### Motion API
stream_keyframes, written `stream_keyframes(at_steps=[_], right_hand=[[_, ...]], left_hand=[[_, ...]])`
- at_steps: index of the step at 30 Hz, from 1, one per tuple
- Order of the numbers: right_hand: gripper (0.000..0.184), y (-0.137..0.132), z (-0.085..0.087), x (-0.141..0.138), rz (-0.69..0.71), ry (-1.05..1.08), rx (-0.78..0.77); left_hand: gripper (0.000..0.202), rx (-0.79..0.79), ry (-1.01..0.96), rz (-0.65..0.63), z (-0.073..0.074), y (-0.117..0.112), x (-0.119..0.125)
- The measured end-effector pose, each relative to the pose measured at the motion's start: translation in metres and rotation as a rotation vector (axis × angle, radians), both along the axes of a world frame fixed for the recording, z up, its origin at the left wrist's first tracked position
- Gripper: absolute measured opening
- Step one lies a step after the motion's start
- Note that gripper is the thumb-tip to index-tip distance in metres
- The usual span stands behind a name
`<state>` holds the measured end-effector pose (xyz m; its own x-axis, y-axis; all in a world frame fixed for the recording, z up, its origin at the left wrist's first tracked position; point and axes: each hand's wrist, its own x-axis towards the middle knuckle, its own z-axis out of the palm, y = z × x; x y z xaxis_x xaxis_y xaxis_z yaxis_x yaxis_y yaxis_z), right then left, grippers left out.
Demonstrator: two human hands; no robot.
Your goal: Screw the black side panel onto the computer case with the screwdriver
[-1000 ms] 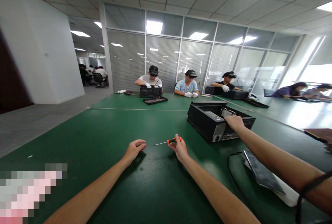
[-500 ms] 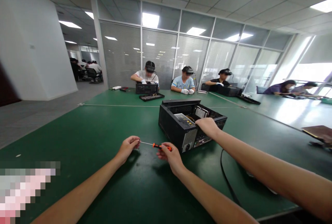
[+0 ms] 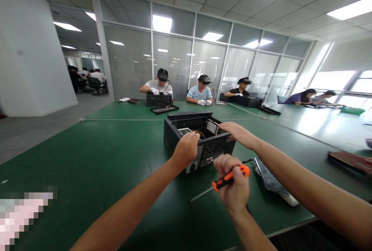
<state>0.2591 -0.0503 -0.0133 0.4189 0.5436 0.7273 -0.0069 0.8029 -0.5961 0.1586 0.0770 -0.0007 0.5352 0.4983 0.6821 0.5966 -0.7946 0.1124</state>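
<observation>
A black computer case (image 3: pixel 174 136) lies open-topped on the green table, with a metal power supply (image 3: pixel 185 130) and a labelled drive (image 3: pixel 212 127) showing inside. My left hand (image 3: pixel 186 150) is closed over its near rim by the power supply; the fingertips are partly hidden. In front of the case, my right hand (image 3: pixel 234 189) grips a screwdriver (image 3: pixel 225 181) with an orange and black handle. Its thin shaft points left and down, apart from the case. Another person's hand (image 3: pixel 241 132) reaches in from the right and rests on the case's right side.
A dark flat device on a white item (image 3: pixel 273 181) lies right of my right hand. At the far right is a brown flat object (image 3: pixel 348 160). Several people sit across the green table (image 3: pixel 116 158), some with other black cases (image 3: pixel 158 99). A green basket (image 3: pixel 352 110) stands far right.
My left hand has let go of the screwdriver's tip and moved right onto the case rim. My right hand has brought the screwdriver right and closer. The other person's hand has flattened out.
</observation>
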Motion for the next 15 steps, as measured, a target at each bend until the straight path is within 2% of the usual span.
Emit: stream_keyframes(at_steps=[1, 3, 5, 7, 9, 11, 13, 15], right_hand=[[0.029, -0.005, 0.009, 0.005, -0.036, -0.039, 0.071], [0.025, -0.014, 0.026, 0.018, -0.138, -0.215, 0.068], [0.017, -0.017, 0.041, 0.037, -0.318, -0.48, -0.07], [0.016, -0.008, 0.052, 0.062, -0.566, -0.74, -0.216], [0.022, 0.014, 0.062, 0.093, -0.823, -0.869, -0.293], [0.027, 0.048, 0.07, 0.126, -0.968, -0.971, -0.381], [0.03, 0.09, 0.077, 0.154, -1.024, -1.062, -0.496], [0.033, 0.134, 0.08, 0.175, -0.969, -1.192, -0.613]], left_hand=[[0.023, 0.053, 0.06, 0.033, 0.003, 0.002, 0.024], [0.022, 0.047, 0.155, 0.132, 0.006, 0.007, 0.064], [0.021, 0.002, 0.197, 0.192, 0.006, 0.011, 0.09], [0.02, -0.016, 0.203, 0.202, 0.005, 0.014, 0.101], [0.021, -0.01, 0.205, 0.206, 0.004, 0.016, 0.099], [0.022, -0.012, 0.215, 0.232, 0.004, 0.018, 0.087], [0.024, -0.022, 0.225, 0.264, 0.004, 0.021, 0.068], [0.026, -0.041, 0.233, 0.298, 0.004, 0.027, 0.042]])
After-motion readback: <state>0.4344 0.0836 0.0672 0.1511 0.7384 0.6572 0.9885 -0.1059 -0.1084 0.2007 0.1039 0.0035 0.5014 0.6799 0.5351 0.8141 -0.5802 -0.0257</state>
